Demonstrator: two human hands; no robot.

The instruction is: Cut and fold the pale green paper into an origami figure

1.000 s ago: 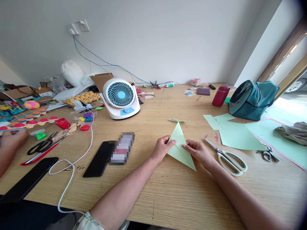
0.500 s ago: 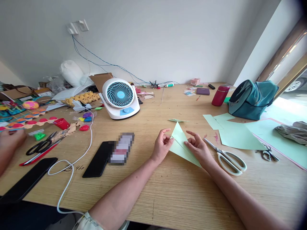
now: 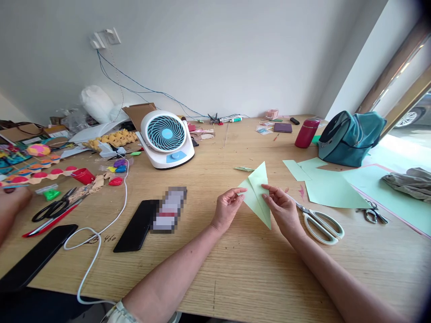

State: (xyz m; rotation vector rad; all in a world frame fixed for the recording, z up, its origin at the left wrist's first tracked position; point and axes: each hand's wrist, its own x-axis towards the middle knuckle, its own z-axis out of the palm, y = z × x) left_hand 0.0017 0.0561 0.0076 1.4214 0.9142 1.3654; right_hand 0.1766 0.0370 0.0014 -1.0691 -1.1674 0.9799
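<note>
We see pale green in the folded paper and much the same green in the flat sheet. We find cream-handled scissors, a white fan with a light blue swirl, a deep pink bottle, a teal bag, a purple wallet and a light brown table streaked with grain.

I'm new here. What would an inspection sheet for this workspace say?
Surface: wood-grain table with handwritten marks at left.
Work things: folded green paper, creased; more green sheets to its right.
Clutter: fan, red bottle, teal bag, pale-handled scissors.
Hands: left hand pinches the paper's left side; right hand grips its right side.
Cables: white cable loops at the table's left; blue cables hang along the wall.
Surroundings: another person's hand at far left; car wheel outside at right.
</note>
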